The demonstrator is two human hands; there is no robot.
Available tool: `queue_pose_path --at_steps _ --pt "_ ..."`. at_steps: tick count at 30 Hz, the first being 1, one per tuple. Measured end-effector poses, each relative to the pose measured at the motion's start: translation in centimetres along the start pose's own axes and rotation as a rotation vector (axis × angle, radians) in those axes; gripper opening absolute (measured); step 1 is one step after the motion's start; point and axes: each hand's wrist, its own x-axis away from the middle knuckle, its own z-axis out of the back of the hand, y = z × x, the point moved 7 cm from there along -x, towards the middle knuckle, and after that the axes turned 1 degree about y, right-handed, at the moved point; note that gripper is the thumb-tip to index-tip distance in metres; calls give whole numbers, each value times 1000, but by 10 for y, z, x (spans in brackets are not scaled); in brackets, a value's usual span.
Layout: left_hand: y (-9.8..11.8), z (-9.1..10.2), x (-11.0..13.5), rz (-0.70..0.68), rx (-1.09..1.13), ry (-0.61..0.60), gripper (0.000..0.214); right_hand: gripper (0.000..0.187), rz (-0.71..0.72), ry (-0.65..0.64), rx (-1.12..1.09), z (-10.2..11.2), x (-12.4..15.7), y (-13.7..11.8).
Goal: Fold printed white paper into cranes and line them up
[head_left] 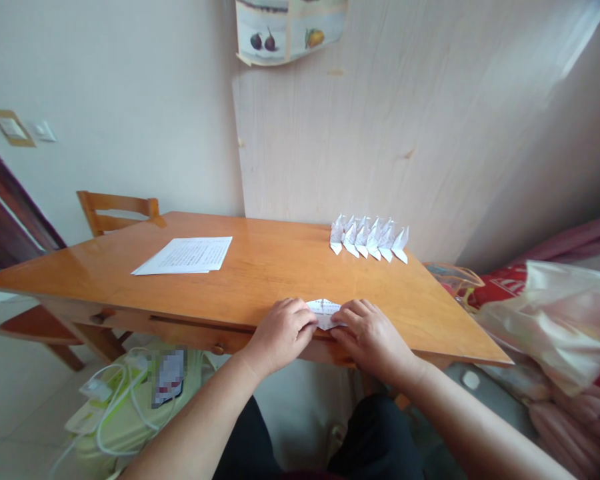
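Note:
A small piece of folded white paper (324, 311) lies at the near edge of the wooden table (260, 273). My left hand (283, 333) presses on its left end with curled fingers. My right hand (370, 337) pinches its right end, fingers bent over the paper. Both hands rest on the table edge and hide most of the piece. Farther back on the table stands a row of several finished folded paper shapes (369, 239).
A printed sheet (186, 255) lies on the table's left half. A wooden chair (117, 210) stands behind the table. Plastic bags (555, 320) pile up at the right. A green-white appliance with cables (125, 407) sits on the floor at left.

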Motion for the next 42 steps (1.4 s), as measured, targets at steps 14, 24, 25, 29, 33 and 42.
queue_pose_path --at_steps 14,24,25,29,33,42 --pt "-12 2 -8 123 101 14 25 26 -124 -69 -238 -12 -10 19" --pt "-21 -4 -16 257 0 -22 15 18 -309 -131 -204 -21 -21 34" --pt "-20 -4 -16 262 -15 -18 11 17 -316 -136 -203 -21 -21 35" --pt "-13 -3 -15 246 -46 23 8 12 -331 -138 -188 -23 -22 35" --pt "-4 -6 -13 199 -65 47 20 12 -335 -114 -188 -20 -21 34" --pt "-7 -9 -14 163 -27 37 25 11 -376 -104 -272 -13 -36 46"
